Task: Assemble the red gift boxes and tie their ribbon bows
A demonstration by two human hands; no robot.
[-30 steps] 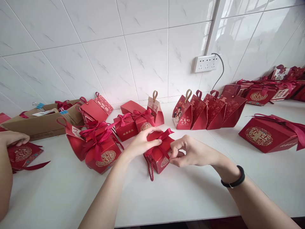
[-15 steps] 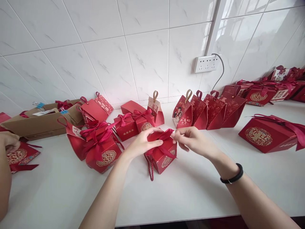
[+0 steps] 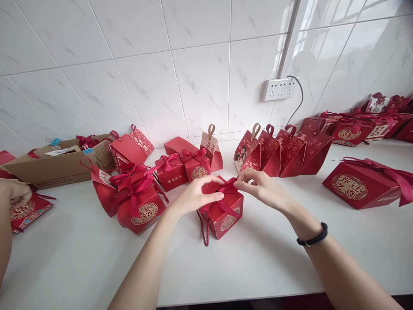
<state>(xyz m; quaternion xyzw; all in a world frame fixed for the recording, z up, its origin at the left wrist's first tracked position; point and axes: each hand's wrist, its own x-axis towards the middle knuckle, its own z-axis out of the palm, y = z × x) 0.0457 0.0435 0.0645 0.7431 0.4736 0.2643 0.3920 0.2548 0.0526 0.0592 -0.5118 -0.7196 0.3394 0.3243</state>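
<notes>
A red gift box [image 3: 222, 215] with a gold round emblem stands on the white table in front of me. A dark red ribbon bow lies across its top, and a twisted cord handle [image 3: 205, 232] hangs at its left side. My left hand [image 3: 200, 193] grips the box's top from the left, thumb over the ribbon and fingers on the far side. On the right, my right hand [image 3: 258, 187] pinches a loop of the ribbon [image 3: 229, 186] between thumb and fingertips. A black band circles the right wrist.
More red gift boxes [image 3: 140, 211] stand to the left, along the tiled wall [image 3: 203, 86] and at the right [image 3: 364, 185]. A cardboard box [image 3: 51, 170] is at the back left. Another person's hand [image 3: 17, 191] touches a red box at the far left.
My right hand has shifted its fingers onto the ribbon loop and pulled it slightly to the right. The box has moved slightly right. The other person's hand at the left has moved a little.
</notes>
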